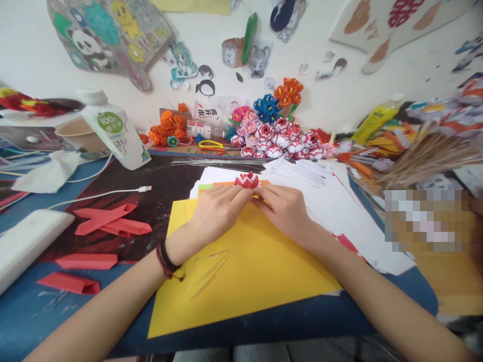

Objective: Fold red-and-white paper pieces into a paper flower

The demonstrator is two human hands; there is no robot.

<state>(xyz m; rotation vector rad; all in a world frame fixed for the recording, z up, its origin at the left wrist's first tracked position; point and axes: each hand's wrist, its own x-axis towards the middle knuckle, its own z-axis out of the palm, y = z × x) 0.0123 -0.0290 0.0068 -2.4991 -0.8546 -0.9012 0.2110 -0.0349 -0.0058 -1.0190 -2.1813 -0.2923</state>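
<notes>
A small red and white folded paper flower (247, 180) is held between my two hands, above the far edge of a yellow sheet of paper (256, 261). My left hand (221, 206) closes on it from the left, with a dark cord bracelet on the wrist. From the right, my right hand (285, 206) pinches its lower side. The fingertips under the flower are partly hidden. Red folded paper strips (113, 221) lie to the left on the dark mat. Brown pencil-like streaks mark the yellow sheet near my left wrist.
Finished red and white paper flowers (281, 140) are heaped at the wall. A white bottle (115, 130) stands back left, a white power bank (33, 241) with a cable (101, 197) before it. White sheets (362, 221) spread rightward. Thin sticks (418, 151) jut in at right.
</notes>
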